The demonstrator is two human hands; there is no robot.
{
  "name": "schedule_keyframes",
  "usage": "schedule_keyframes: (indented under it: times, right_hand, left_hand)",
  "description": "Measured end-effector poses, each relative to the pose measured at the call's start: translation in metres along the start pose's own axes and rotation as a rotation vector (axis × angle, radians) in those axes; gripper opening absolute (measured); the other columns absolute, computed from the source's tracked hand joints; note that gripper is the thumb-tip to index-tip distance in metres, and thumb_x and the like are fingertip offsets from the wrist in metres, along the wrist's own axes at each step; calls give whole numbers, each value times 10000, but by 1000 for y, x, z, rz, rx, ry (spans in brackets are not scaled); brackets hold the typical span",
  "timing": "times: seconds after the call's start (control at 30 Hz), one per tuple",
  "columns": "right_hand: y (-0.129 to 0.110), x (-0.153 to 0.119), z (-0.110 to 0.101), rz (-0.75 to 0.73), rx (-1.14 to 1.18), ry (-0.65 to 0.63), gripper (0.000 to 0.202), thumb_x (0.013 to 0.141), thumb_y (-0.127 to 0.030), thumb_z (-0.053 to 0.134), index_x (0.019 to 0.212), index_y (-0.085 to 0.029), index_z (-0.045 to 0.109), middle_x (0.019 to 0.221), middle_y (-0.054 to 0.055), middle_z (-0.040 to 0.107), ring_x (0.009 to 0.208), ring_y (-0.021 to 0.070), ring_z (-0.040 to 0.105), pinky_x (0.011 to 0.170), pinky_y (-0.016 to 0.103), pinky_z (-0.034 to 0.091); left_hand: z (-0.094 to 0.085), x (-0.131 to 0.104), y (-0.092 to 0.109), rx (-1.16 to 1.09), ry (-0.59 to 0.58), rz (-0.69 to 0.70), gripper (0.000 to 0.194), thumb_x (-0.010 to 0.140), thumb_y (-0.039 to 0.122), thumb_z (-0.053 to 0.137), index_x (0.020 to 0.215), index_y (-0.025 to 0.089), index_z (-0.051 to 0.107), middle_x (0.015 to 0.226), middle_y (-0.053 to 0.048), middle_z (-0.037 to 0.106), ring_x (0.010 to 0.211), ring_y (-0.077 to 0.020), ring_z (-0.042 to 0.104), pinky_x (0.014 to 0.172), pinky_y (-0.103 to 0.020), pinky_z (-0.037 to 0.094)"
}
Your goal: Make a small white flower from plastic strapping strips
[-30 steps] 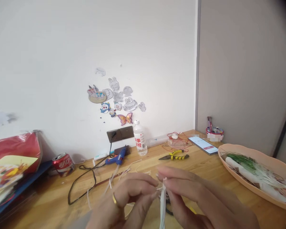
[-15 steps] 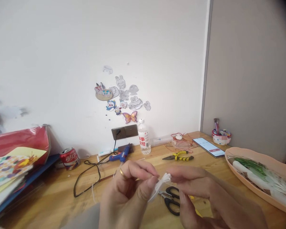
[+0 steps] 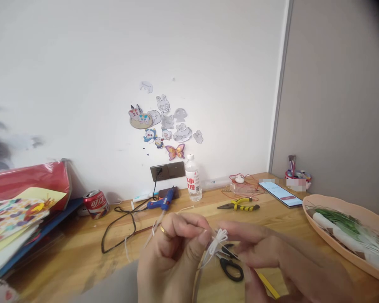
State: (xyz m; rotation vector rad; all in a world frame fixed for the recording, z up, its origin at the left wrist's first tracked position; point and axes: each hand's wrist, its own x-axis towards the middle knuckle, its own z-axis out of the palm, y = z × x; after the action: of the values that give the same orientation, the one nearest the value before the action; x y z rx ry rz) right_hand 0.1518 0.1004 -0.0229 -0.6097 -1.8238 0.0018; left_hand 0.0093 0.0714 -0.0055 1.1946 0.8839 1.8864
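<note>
A small bundle of looped white cord (image 3: 217,243) hangs between both hands at the lower middle. My left hand (image 3: 180,248), with a gold ring on one finger, pinches it between thumb and forefinger. On its other side, my right hand (image 3: 278,256) has its thumb and fingers pressed around a thin strand that leads from the cord. Black-handled scissors (image 3: 232,269) lie on the table just behind and below the bundle. A yellow strip (image 3: 268,286) shows under my right hand.
Yellow-black pliers (image 3: 240,205), a blue glue gun (image 3: 162,203), a bottle (image 3: 193,181) and a red can (image 3: 96,204) stand or lie behind. At right are a phone (image 3: 281,194) and a pink tray (image 3: 312,206); papers (image 3: 15,219) lie left.
The cord loops have spread into a bow-like shape, and my right hand has shifted slightly, with a strand now visible at its fingertips. The view has moved a little.
</note>
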Motion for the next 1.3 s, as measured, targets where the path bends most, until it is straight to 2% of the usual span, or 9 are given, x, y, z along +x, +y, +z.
schedule_keyframes:
  times: [0.13,0.23,0.33,0.57,0.67,0.9,1.07,1.13,1.3]
  right_hand:
    - [2,14,-4,183,196,-168,241,634,-90,512,824,-237,521,1080,-2,618,851,136,631,669,206,530]
    - [-2,23,-7,380,390,-259,163,727,-172,520,879,-220,553,878,-1,655,663,98,626,507,161,511]
    - [-8,27,-8,455,447,-297,91,747,-240,575,834,-216,573,714,-36,636,554,74,576,471,143,469]
    - [-4,28,-10,553,547,-365,111,792,-274,548,748,-193,608,584,-44,563,514,70,501,453,146,399]
    - [-2,29,-10,607,629,-412,118,785,-296,556,792,-194,614,603,-42,562,525,71,491,463,149,402]
    - [-2,31,-12,668,707,-443,96,766,-247,586,700,-189,624,569,-58,533,535,50,502,512,111,429]
    - [-1,30,-14,658,678,-425,83,767,-241,586,729,-212,654,556,-61,560,519,47,528,496,95,446]
    - [-1,30,-14,640,687,-400,85,763,-209,587,730,-219,666,562,-62,581,517,46,541,493,89,455]
    - [0,30,-13,628,755,-347,121,732,-148,612,632,-203,652,540,-73,601,498,36,557,492,70,469]
  left_hand:
    - [-1,-1,-1,155,0,168,226,671,-2,631,630,220,627,698,59,658,644,-68,584,587,-108,465]
    - [-2,-1,-4,218,-32,234,264,676,-22,610,651,240,629,715,75,661,673,-69,597,609,-108,473]
    - [-1,-2,-4,226,-53,232,269,678,-21,607,657,246,630,715,75,657,662,-67,599,603,-106,472]
    - [11,-6,0,167,-11,94,177,682,55,625,610,217,624,657,38,623,629,-88,573,588,-128,477]
    - [14,-7,0,175,16,87,180,668,51,631,604,218,620,671,38,629,653,-94,574,603,-129,480]
    - [10,-3,1,151,-1,59,170,685,54,629,621,212,621,683,33,627,647,-86,566,583,-115,478]
    - [7,-2,1,80,-22,-36,47,740,216,620,762,243,652,746,4,643,657,-124,599,573,-182,518]
    - [9,-4,2,57,-27,-40,115,703,274,657,815,259,678,728,-6,647,655,-141,610,575,-196,523]
    - [9,-4,2,99,-98,-16,173,588,135,738,699,268,735,669,-8,633,577,-127,589,477,-178,489]
